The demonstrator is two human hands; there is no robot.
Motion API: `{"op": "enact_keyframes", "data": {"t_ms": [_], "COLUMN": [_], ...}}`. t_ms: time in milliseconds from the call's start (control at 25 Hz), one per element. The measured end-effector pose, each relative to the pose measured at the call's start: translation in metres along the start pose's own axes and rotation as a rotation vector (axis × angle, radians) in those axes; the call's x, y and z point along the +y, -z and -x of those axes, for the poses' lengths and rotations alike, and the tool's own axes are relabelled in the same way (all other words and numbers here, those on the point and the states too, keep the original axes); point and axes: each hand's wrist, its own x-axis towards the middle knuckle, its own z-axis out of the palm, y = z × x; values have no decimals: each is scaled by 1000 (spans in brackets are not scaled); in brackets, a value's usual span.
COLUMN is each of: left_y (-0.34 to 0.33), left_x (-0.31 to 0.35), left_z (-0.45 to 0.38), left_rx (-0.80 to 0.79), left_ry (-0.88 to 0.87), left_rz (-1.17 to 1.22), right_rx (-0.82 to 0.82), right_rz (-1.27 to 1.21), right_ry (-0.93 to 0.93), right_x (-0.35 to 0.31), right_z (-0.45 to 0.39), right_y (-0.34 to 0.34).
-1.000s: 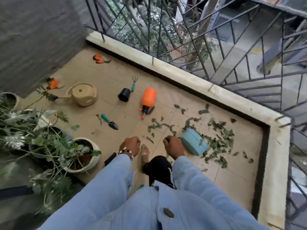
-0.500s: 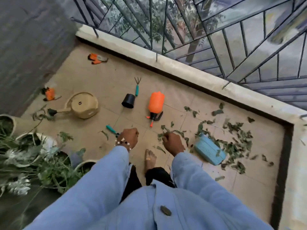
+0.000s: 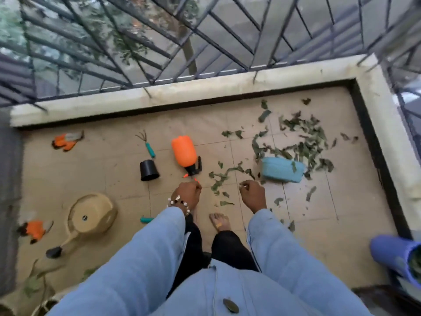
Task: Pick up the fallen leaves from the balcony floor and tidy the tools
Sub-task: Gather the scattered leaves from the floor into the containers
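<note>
Green fallen leaves (image 3: 300, 142) lie scattered over the tan tiles at the right, around a light blue basket (image 3: 282, 169) lying on its side. An orange spray bottle (image 3: 184, 152), a black pot (image 3: 149, 171) and a teal-handled hand rake (image 3: 149, 148) lie in the middle. My left sleeve partly hides a teal trowel handle (image 3: 147, 219). My left hand (image 3: 188, 195), with a bead bracelet, hangs just below the sprayer nozzle, fingers loosely curled, holding nothing. My right hand (image 3: 252, 195) hangs loosely curled above a few leaves, also holding nothing.
A tan watering can (image 3: 91, 215) lies at the left, with orange gloves (image 3: 67, 141) at the back and another orange glove (image 3: 34, 229) near the wall. A blue pot (image 3: 396, 254) with greenery sits at the right edge. A pale kerb (image 3: 205, 90) with a metal railing bounds the floor.
The view has swung right and moved closer to the floor. The potted plants at the left have left the view and a blue pot has appeared at the right. Both hands stay low in front.
</note>
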Motion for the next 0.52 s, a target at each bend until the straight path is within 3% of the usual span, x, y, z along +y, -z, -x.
{"op": "enact_keyframes", "data": {"t_ms": [280,520], "left_y": [-10,-99], "left_x": [-37,-82], "left_z": [-103,-215], "left_rx": [-166,-237], "left_ry": [-93,-39], "left_rz": [-115,-117], "right_rx": [104,96], "right_rz": [-120,-194], "right_ry": [-238,-463], "right_x": [24,112], "right_z": [-51,-132], "right_y": [-76,-176]}}
